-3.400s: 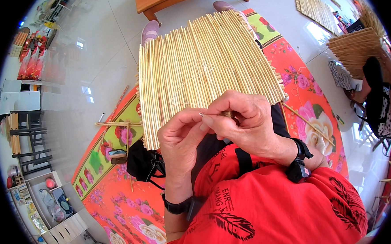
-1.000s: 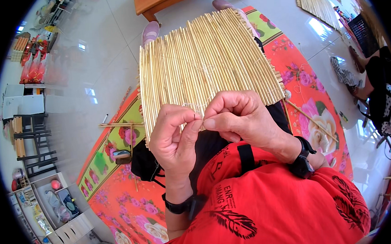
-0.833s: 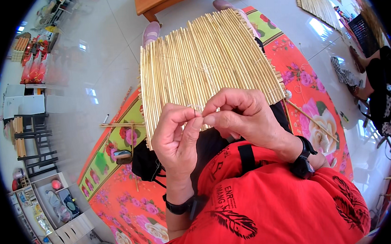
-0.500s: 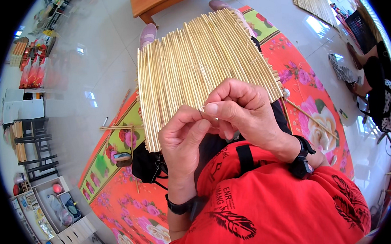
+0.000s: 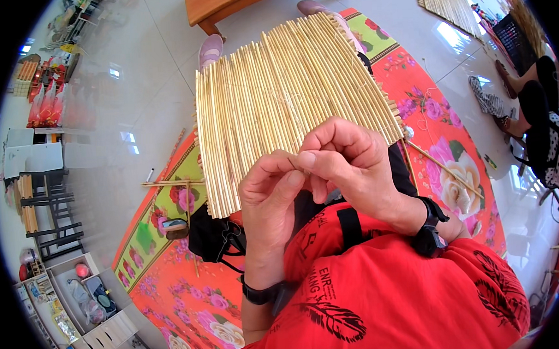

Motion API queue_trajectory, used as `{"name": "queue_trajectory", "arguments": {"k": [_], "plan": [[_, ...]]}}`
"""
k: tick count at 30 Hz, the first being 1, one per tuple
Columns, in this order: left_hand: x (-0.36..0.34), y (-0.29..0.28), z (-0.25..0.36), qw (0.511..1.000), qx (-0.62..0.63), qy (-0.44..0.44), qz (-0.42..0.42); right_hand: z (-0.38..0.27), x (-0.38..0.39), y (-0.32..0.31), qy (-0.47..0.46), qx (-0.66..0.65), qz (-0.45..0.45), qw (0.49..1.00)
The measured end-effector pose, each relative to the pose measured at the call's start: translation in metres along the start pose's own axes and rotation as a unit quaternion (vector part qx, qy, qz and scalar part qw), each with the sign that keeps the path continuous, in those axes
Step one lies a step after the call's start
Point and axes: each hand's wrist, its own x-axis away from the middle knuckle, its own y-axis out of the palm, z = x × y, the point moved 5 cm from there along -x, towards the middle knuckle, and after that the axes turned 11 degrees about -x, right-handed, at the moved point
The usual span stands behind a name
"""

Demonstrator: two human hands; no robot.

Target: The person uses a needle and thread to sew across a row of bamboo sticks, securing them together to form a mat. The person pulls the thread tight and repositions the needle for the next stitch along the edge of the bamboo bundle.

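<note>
A mat of thin pale bamboo sticks [image 5: 275, 92] lies across my lap, tied together with thread. My left hand [image 5: 269, 200] and my right hand [image 5: 348, 164] meet over its near edge. The fingertips of both pinch a fine thread or needle; it is too small to tell which. My right wrist wears a black watch [image 5: 429, 233]. A black band [image 5: 260, 295] circles my left wrist.
A floral red and green mat [image 5: 171, 287] covers the floor under me. Loose sticks [image 5: 166, 183] lie on it at the left and another stick [image 5: 443, 166] at the right. A wooden bench [image 5: 232, 3] stands ahead. Another person [image 5: 539, 116] sits at the far right.
My hands have drawn slightly toward me and lifted a little off the mat's near edge, still pinched together. The mat has shifted a little in my lap.
</note>
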Motion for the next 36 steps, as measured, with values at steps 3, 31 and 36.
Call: {"name": "queue_trajectory", "arguments": {"k": [3, 31, 36], "plan": [[0.001, 0.0, -0.001, 1.0, -0.015, -0.011, 0.009, -0.003, 0.003, 0.0, -0.06, 0.065, -0.009, 0.996], [0.002, -0.006, 0.003, 0.996, -0.079, 0.025, 0.031, -0.015, 0.007, 0.005, -0.257, 0.283, -0.047, 0.923], [0.001, -0.006, 0.003, 0.996, -0.083, 0.024, 0.025, -0.017, 0.008, 0.005, -0.265, 0.289, -0.055, 0.919]]}}
